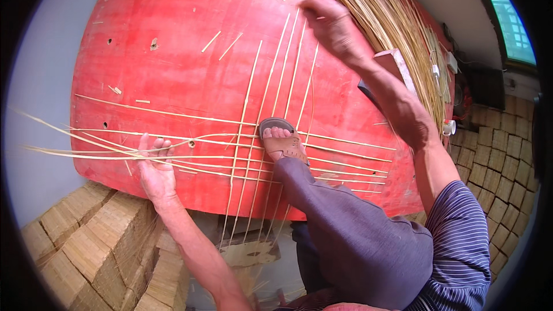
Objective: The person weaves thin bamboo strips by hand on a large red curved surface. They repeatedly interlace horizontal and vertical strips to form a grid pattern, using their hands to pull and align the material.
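Pale bamboo strips (pixel 247 101) cross in an open lattice on a red board. My sandalled foot (pixel 282 138) stands on the crossing. At the lattice's left side, my left hand (pixel 156 170) is palm up, its fingers curled around a few lengthwise bamboo strips (pixel 109 154) whose free ends stick out past the board's left edge. My right hand (pixel 334 26) is stretched to the far side, its fingertips by the upper end of one crosswise strip (pixel 295 34). Motion smears those fingers, so I cannot tell whether they grip it.
A thick bundle of long strips (pixel 380 6) lies along the board's far right, with a block (pixel 397 66) beside it, partly behind my right forearm. Short offcuts (pixel 230 46) are scattered on the red board (pixel 161 6). Stacked bamboo bundles (pixel 109 236) stand at lower left and right (pixel 495 167).
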Available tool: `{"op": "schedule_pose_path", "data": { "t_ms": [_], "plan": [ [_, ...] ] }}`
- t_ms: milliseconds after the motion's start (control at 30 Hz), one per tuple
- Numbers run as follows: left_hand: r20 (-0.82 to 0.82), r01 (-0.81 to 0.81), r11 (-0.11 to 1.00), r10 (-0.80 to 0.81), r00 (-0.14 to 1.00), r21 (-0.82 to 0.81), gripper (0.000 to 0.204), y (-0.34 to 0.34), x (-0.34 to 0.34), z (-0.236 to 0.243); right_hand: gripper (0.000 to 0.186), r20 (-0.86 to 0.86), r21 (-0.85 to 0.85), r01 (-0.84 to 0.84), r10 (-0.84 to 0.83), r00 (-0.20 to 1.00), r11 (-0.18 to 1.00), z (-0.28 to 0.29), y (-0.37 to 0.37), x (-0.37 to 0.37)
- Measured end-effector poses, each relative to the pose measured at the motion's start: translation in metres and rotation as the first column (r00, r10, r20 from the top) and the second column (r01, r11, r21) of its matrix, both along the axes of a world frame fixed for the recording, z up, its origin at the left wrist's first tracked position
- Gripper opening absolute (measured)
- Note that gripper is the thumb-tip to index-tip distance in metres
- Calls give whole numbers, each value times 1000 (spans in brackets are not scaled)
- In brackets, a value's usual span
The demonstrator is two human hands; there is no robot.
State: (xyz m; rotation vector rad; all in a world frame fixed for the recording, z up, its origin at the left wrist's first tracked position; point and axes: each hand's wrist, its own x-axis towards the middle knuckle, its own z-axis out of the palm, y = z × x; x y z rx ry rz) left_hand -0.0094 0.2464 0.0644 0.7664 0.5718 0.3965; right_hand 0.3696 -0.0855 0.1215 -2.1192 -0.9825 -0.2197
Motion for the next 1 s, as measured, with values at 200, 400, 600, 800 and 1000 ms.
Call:
{"op": "schedule_pose_path", "data": {
  "t_ms": [200,400,600,800,1000],
  "plan": [
    [-49,96,995,-96,994,7,58,-9,15,12,4,196,-102,111,-89,977,989,-11,84,-36],
    [-65,92,993,-88,994,74,58,-5,8,15,7,519,-5,234,-197,832,972,63,29,50],
    [-109,136,985,-124,986,111,71,-2,4,22,20,534,-219,31,93,840,975,38,99,-44],
    [-12,234,945,-237,971,228,92,-27,38,49,25,34,144,-675,678,734,723,4,150,-178],
    [-37,0,896,19,999,445,31,-18,20,25,11,-217,40,-616,609,763,787,-40,144,-145]
  ]
}}
